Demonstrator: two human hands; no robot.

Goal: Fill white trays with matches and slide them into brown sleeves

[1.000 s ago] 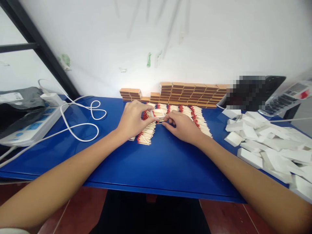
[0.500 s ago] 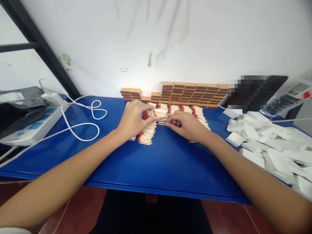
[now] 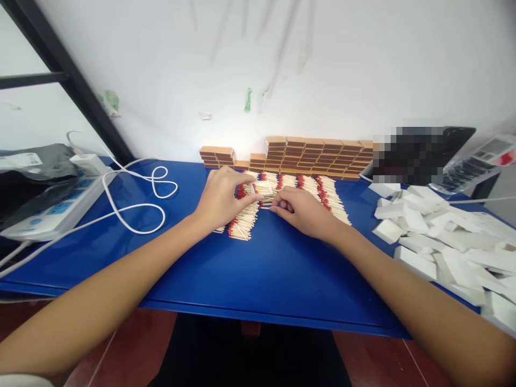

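Note:
My left hand (image 3: 221,200) is closed around a small white matchbox tray (image 3: 264,188), thumb on the near side and fingers on the far side. Some matches lie inside the tray. Just right of it, my right hand (image 3: 302,210) has thumb and fingertips pinched together on matchsticks (image 3: 266,203) at the near edge of the pile; how many it grips is hidden. Under and around both hands, red-headed matches are laid out in rows, such as the row (image 3: 244,223) below the left hand and the row (image 3: 334,199) beyond the right.
Brown matchboxes (image 3: 318,156) are stacked along the wall. White paper trays (image 3: 443,231) are heaped on the right of the blue table (image 3: 258,279), by a dark, partly blurred object (image 3: 459,148). A power strip (image 3: 52,204) and white cable (image 3: 133,207) lie on the left.
My right hand has shifted slightly left and its fingers have drawn closer together near the tray. My left hand keeps the tray in place.

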